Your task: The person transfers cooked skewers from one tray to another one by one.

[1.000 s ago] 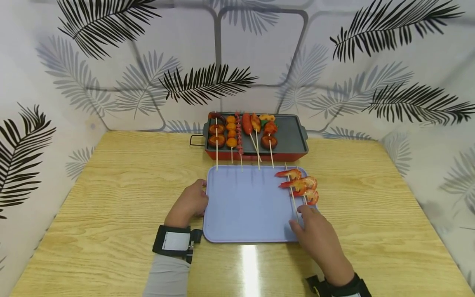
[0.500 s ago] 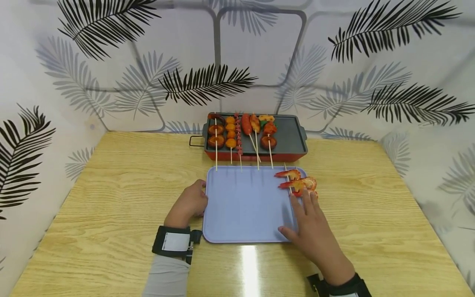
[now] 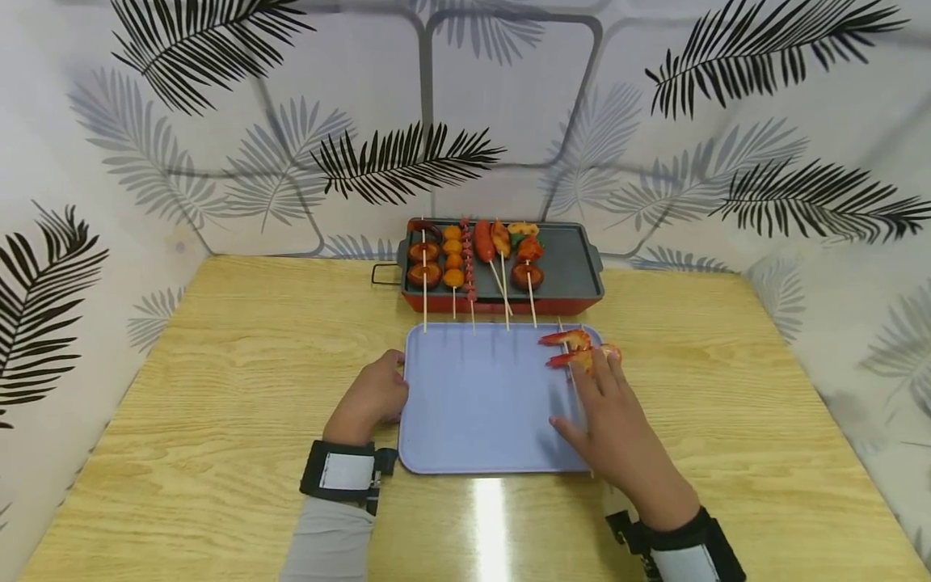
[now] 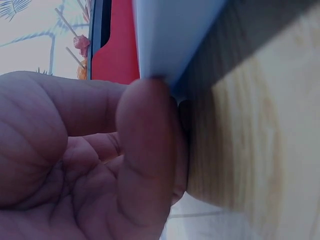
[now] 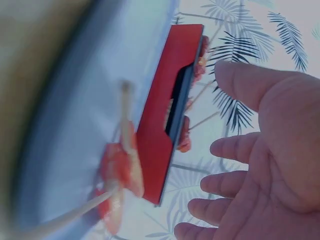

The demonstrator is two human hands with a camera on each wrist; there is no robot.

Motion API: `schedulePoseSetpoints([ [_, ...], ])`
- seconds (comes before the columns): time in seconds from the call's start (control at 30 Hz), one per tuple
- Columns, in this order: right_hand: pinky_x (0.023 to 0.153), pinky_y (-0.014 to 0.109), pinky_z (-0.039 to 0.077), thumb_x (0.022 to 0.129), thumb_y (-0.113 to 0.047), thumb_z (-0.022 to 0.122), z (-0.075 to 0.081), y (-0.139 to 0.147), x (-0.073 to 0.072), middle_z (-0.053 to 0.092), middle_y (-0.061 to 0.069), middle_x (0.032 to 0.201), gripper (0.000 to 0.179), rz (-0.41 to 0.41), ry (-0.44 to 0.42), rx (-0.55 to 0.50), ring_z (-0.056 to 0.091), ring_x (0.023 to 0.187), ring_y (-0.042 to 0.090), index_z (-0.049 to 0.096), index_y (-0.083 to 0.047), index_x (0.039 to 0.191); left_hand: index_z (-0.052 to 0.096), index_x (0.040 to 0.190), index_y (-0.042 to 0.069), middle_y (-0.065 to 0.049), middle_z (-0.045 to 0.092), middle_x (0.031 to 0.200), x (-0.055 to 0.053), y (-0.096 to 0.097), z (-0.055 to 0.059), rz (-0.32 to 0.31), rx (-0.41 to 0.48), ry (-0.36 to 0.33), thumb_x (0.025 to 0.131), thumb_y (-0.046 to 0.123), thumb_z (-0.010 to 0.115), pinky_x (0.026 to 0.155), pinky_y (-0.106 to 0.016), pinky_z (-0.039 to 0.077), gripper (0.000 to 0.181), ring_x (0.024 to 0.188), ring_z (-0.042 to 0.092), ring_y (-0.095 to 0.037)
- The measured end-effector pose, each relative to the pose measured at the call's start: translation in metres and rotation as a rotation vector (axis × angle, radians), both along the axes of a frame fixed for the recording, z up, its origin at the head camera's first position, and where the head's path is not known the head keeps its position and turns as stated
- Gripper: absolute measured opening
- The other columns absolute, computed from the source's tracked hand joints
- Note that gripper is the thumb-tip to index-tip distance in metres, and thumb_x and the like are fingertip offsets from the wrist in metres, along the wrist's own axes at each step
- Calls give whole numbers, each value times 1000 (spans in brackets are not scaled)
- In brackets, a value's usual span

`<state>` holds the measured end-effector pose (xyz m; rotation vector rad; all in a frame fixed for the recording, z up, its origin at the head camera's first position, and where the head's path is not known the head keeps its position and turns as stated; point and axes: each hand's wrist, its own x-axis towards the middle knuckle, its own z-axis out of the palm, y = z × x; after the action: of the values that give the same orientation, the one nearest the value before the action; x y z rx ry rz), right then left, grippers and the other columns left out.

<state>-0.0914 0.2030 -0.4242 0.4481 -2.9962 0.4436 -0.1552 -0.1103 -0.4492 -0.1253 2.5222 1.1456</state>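
Note:
My left hand (image 3: 374, 392) grips the left edge of a pale blue tray (image 3: 480, 404). In the left wrist view, its thumb (image 4: 145, 145) lies against the tray's side wall. Two skewers of red and orange shrimp (image 3: 570, 341) lie along the tray's right side, overlapping each other. Over them hovers my right hand (image 3: 618, 424), palm down, fingers spread and straight. It hides part of the shrimp and most of the sticks in the head view. The right wrist view shows the hand's palm apart from the shrimp (image 5: 115, 170), holding nothing.
Behind the tray stands a red and black grill pan (image 3: 567, 255) with a wire handle at its left. On it lie several skewers, among them mushrooms (image 3: 425, 275), orange balls (image 3: 454, 279) and a sausage (image 3: 483, 242). Their sticks jut towards the tray. A patterned cloth (image 3: 509, 97) hangs behind.
My right hand has let go of the skewer stick, spread its fingers and moved forward over the shrimp. My left hand stays at the tray's edge.

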Motion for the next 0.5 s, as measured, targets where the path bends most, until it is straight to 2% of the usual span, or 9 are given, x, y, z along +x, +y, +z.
schedulePoseSetpoints([
  [0.13, 104, 61, 36, 88, -22, 76, 10, -3, -18, 34, 33, 148, 66, 16, 13, -126, 33, 137, 49, 46, 7, 140, 40, 145, -3, -17, 59, 105, 0, 0, 1, -2, 2, 3, 96, 2, 46, 57, -30, 49, 49, 77, 60, -24],
  [0.3, 106, 59, 36, 94, -16, 68, 20, -8, -46, 46, 28, 143, 54, -32, -52, -327, 42, 134, 43, 49, 6, 139, 40, 145, -2, -16, 59, 103, 0, 0, 1, -1, 3, -12, 97, 2, 46, 56, -30, 49, 49, 75, 60, -24],
  [0.37, 105, 57, 38, 95, -18, 66, 23, -10, -57, 48, 26, 142, 55, -69, -88, -369, 46, 130, 41, 48, 5, 141, 40, 144, -3, -17, 59, 103, 0, 0, 1, 1, 7, -10, 97, 1, 46, 56, -30, 49, 48, 74, 60, -24],
  [0.5, 94, 53, 48, 97, -20, 63, 26, -12, -77, 52, 26, 137, 54, -120, -135, -421, 58, 116, 38, 46, 4, 143, 41, 143, -3, -18, 60, 104, 0, 1, 1, 2, 13, 5, 97, 1, 46, 56, -31, 50, 47, 74, 61, -24],
])
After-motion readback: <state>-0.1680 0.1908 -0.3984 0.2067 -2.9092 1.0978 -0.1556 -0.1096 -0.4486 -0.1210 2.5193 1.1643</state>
